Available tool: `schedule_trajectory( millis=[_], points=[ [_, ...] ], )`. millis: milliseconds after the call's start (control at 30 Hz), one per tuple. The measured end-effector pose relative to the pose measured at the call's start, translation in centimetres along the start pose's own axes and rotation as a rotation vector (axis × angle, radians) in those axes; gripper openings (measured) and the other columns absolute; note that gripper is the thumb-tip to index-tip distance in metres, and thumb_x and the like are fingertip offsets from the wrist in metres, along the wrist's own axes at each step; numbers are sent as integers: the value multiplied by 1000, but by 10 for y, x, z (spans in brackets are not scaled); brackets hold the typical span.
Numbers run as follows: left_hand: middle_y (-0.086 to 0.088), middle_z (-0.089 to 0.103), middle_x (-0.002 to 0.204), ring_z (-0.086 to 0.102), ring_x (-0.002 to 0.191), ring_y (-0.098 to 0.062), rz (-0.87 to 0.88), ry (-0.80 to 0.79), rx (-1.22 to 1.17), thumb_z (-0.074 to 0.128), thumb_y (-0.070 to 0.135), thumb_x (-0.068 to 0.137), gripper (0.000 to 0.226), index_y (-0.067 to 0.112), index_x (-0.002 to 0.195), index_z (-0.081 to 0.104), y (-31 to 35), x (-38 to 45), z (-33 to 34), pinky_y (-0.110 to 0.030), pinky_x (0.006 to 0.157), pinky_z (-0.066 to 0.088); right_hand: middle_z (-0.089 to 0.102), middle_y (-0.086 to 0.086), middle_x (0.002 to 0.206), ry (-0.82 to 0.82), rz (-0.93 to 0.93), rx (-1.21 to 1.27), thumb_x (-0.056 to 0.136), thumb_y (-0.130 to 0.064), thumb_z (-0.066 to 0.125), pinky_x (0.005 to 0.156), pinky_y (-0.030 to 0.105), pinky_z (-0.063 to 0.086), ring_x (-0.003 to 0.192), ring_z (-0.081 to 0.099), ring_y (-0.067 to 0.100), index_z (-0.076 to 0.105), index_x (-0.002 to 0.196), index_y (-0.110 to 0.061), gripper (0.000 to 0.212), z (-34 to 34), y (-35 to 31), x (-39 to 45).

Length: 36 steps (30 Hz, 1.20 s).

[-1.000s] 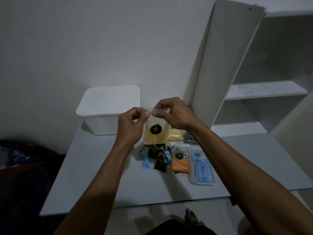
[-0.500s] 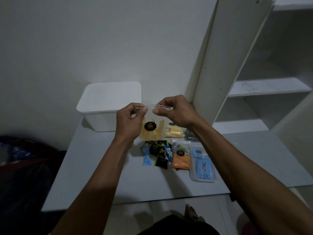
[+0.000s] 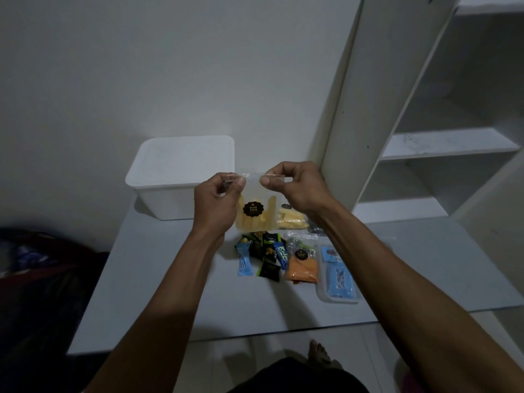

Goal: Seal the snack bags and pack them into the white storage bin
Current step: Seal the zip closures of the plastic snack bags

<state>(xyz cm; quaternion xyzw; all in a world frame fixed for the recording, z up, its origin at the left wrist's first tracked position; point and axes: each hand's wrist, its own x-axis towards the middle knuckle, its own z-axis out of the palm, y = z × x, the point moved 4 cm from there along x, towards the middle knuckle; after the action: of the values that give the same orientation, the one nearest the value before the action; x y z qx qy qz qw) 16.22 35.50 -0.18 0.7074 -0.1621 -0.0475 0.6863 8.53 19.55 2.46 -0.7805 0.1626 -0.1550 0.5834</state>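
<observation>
I hold a clear zip bag of yellow sticks (image 3: 259, 215) with a black round label above the table. My left hand (image 3: 217, 204) pinches its top left corner and my right hand (image 3: 297, 185) pinches the top right edge. The white storage bin (image 3: 158, 191) stands at the back left of the table, behind my left hand. On the table lie a second bag of yellow sticks (image 3: 292, 221), an orange snack bag (image 3: 302, 269), a clear bag of blue packets (image 3: 338, 279) and several small dark and blue wrapped snacks (image 3: 263, 258).
The grey table (image 3: 170, 293) ends at a front edge near my body. A white shelf unit (image 3: 397, 143) with a tall leaning panel rises at the back right. Dark cloth (image 3: 37, 279) lies to the left of the table. A foot (image 3: 319, 351) shows below the table edge.
My hands have moved apart along the bag's top edge, the left to the corner. The bag hangs a little lower and more to the left in front of me.
</observation>
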Motion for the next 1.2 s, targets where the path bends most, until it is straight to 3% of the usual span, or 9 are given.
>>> schedule_trajectory(
  millis=[167, 267, 467, 600, 733, 900, 1000, 1100, 1200],
  points=[
    [2, 67, 80, 59, 77, -9, 1, 15, -11, 69, 16, 89, 9, 23, 83, 70, 1, 3, -3, -28, 77, 51, 71, -3, 82, -3, 37, 156, 83, -14, 77, 58, 9, 47, 66, 64, -8, 73, 89, -8, 9, 0, 5, -1],
    [1, 69, 82, 60, 80, -13, -16, 4, -34, 71, 17, 88, 10, 25, 82, 71, 0, 6, -6, -35, 82, 52, 72, -2, 85, 10, 52, 205, 84, -13, 76, 60, 6, 48, 70, 66, -6, 73, 85, -10, 4, -1, 8, -3],
    [2, 67, 80, 58, 76, -9, -48, -7, -67, 70, 15, 88, 8, 21, 84, 71, 1, 7, -4, -24, 73, 49, 76, -2, 92, 26, 76, 226, 81, -20, 78, 79, 31, 53, 82, 68, 1, 75, 80, -20, 3, -4, 9, -3],
    [4, 67, 81, 58, 72, -2, -51, -2, -60, 70, 18, 88, 5, 22, 85, 70, 4, 7, -1, -10, 61, 46, 76, -1, 94, 49, 76, 243, 82, -19, 77, 83, 34, 53, 90, 69, 8, 74, 78, -20, 5, -6, 9, -1],
    [4, 70, 83, 62, 76, -3, -77, 27, -98, 71, 18, 88, 4, 22, 85, 71, 6, 9, -2, -9, 59, 46, 77, -3, 98, 27, 86, 237, 85, -23, 75, 83, 34, 51, 101, 69, 10, 77, 95, -17, 12, -8, 11, -1],
    [5, 72, 82, 64, 75, 1, -110, 47, -139, 73, 18, 85, 2, 20, 85, 73, 7, 13, -5, -12, 65, 48, 77, -3, 97, 24, 59, 207, 88, -24, 71, 90, 38, 53, 101, 69, 9, 77, 100, -16, 16, -17, 7, 1],
    [5, 72, 81, 64, 73, 3, -91, 33, -123, 73, 15, 85, 6, 19, 81, 73, 8, 12, -2, -13, 68, 48, 77, -1, 95, 36, 19, 157, 85, -25, 75, 79, 32, 52, 88, 71, 9, 77, 98, -16, 16, -21, 4, 4],
    [4, 73, 80, 65, 76, -1, -39, 28, -82, 74, 13, 84, 12, 20, 74, 73, 12, 12, 1, -11, 70, 49, 74, 3, 88, 14, -6, 42, 84, -30, 77, 69, 40, 49, 74, 60, 22, 76, 86, -20, 10, -16, -1, 8],
    [3, 72, 79, 65, 76, -2, -22, 19, -67, 73, 13, 85, 12, 20, 75, 73, 13, 11, 4, -12, 71, 49, 69, -8, 82, 28, -72, -30, 89, -26, 72, 77, 34, 50, 77, 60, 8, 71, 80, -22, 9, -14, -3, 11]
  ],
)
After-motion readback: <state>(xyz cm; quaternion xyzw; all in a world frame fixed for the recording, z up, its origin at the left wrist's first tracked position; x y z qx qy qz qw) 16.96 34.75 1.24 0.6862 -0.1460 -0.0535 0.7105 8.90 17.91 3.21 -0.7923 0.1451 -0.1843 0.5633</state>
